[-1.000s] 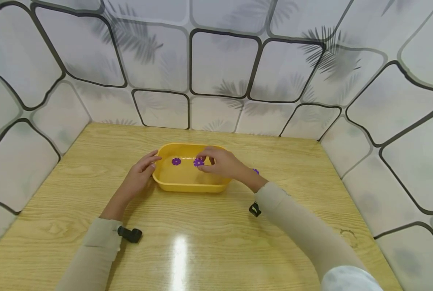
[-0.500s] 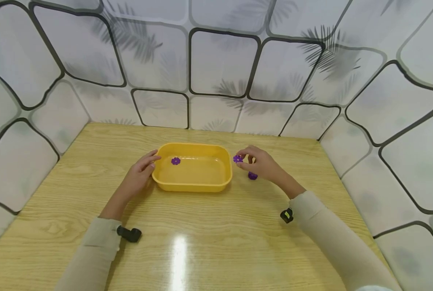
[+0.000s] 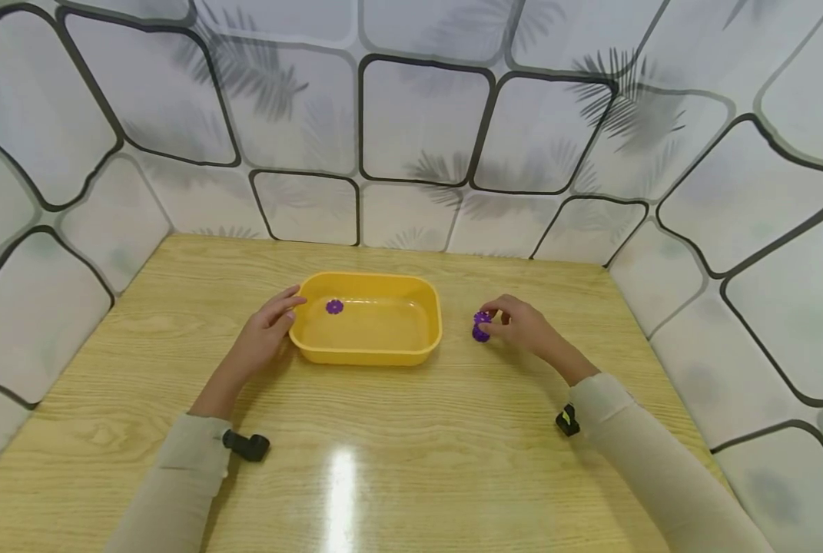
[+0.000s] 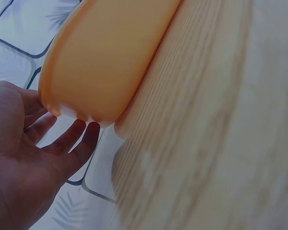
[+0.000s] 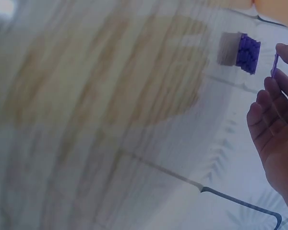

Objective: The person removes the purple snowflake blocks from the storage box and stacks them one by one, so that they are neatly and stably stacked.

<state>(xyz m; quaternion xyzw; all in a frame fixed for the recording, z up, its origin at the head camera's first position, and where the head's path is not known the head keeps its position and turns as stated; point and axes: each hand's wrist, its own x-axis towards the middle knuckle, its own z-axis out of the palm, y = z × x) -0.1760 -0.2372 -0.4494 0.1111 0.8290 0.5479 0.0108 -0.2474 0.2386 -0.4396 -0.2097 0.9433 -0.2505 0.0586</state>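
Note:
A yellow tray (image 3: 366, 357) stands on the wooden table, with one purple flower-shaped piece (image 3: 334, 306) inside it at the left. My left hand (image 3: 262, 338) rests against the tray's left end; in the left wrist view, relaxed fingertips touch its outer wall near the rim. To the right of the tray, my right hand (image 3: 525, 330) pinches a thin purple flower-shaped piece (image 5: 275, 66) between thumb and finger. The right wrist view shows it edge-on, a small gap above a stack of purple pieces (image 5: 248, 53) on the table.
The wooden table (image 3: 397, 445) stretches in front of both arms. Patterned white panels (image 3: 425, 123) rise along its back and sides. A black wrist camera (image 3: 247, 445) sits at the left cuff, another black wrist camera (image 3: 567, 420) at the right.
My right hand has carried the pinched purple piece out of the tray, rightward to above the stack. One purple piece stays in the tray. My left hand and the tray have kept their places.

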